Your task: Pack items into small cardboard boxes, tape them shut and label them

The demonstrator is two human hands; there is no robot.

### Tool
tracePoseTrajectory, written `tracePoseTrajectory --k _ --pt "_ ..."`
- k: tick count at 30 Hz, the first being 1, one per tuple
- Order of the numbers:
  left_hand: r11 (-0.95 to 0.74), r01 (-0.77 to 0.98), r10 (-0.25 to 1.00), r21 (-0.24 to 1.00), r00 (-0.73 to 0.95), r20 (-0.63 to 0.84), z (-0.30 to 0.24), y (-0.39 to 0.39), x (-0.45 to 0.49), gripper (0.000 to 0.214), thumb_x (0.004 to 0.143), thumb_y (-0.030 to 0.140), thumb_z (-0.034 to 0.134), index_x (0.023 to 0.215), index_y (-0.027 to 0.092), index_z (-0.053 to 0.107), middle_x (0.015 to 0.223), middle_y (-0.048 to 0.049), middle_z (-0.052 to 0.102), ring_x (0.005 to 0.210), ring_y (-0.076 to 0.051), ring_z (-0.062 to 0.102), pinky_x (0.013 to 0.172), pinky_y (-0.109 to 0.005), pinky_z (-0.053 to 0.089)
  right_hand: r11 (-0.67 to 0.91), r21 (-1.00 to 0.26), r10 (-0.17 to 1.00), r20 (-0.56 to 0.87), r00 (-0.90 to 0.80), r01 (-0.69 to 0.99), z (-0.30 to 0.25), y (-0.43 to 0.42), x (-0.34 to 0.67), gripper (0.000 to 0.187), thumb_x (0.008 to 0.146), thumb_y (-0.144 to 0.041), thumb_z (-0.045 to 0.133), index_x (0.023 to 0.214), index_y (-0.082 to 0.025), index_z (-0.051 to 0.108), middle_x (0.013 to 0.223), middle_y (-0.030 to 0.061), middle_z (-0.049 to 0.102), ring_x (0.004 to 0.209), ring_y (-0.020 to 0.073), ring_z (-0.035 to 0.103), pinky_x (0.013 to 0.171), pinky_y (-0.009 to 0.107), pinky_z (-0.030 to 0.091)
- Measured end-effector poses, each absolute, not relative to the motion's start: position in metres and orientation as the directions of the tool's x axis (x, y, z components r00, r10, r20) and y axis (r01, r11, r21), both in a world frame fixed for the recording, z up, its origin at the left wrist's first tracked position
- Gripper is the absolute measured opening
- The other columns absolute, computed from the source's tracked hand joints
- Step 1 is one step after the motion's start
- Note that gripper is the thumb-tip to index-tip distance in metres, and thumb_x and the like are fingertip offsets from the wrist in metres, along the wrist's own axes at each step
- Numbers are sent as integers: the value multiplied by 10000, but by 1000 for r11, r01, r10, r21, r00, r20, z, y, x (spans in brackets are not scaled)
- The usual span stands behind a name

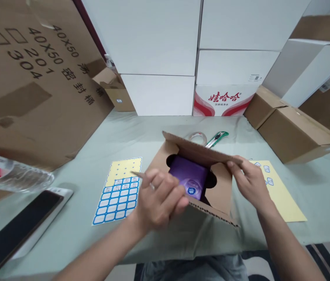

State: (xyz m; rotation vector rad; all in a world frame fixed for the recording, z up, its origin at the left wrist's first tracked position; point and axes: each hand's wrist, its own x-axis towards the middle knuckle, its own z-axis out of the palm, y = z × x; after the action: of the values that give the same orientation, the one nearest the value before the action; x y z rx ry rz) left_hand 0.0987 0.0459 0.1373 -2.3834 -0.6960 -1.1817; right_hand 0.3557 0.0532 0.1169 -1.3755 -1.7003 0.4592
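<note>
A small brown cardboard box (223,191) stands open on the pale green table, with a purple packet (188,177) inside it. My left hand (159,199) is closed on the box's near left flap, fingers curled over its edge beside the purple packet. My right hand (248,181) pinches the right side of the box's raised lid flap (200,150). Both forearms reach in from the bottom of the view.
A blue-and-yellow sticker sheet (119,191) lies left of the box, a yellow sheet (282,195) right. Tape roll (197,137) and a green utility knife (217,139) lie behind. A phone (15,230) and plastic bottle (13,175) sit at left. Large cartons (293,128) surround the table.
</note>
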Motion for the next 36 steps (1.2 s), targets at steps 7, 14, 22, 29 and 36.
tracePoseTrajectory --k 7,14,22,29,36 --pt "-764 641 480 -81 647 592 124 -24 110 369 918 58 360 1154 66 644 1018 -100 711 1035 -237 602 991 -386 436 150 -932 984 173 40 331 118 116 360 483 805 -675 568 767 -194 603 750 25 655 734 205 618 616 298 469" --pt "-783 614 412 -97 629 659 125 -13 125 357 913 55 366 1098 58 672 968 -106 743 936 -239 678 834 -335 555 162 -942 986 167 -9 294 120 119 348 425 787 -592 637 967 -207 610 962 55 711 896 252 661 752 369 528" --pt "-782 623 572 10 713 406 167 7 73 524 857 561 604 1174 145 640 1191 -117 702 1184 -342 612 1011 -596 498 140 -821 989 137 -47 553 134 85 346 653 800 -480 676 1361 -265 423 1349 112 561 1245 314 532 1000 495 465" --pt "-773 594 632 222 691 351 158 18 49 434 881 64 434 1247 222 607 1418 -138 515 1279 -243 552 903 -364 601 321 -546 899 433 -67 774 149 58 352 248 902 -480 560 912 -243 633 987 77 656 834 224 627 666 351 530" --pt "-761 535 645 367 564 516 148 25 57 233 962 200 482 1171 182 583 1031 -63 713 935 -158 699 743 -241 615 366 -794 927 267 -262 485 145 60 364 506 985 -602 299 1139 -310 683 1172 45 694 1135 256 620 995 440 485"
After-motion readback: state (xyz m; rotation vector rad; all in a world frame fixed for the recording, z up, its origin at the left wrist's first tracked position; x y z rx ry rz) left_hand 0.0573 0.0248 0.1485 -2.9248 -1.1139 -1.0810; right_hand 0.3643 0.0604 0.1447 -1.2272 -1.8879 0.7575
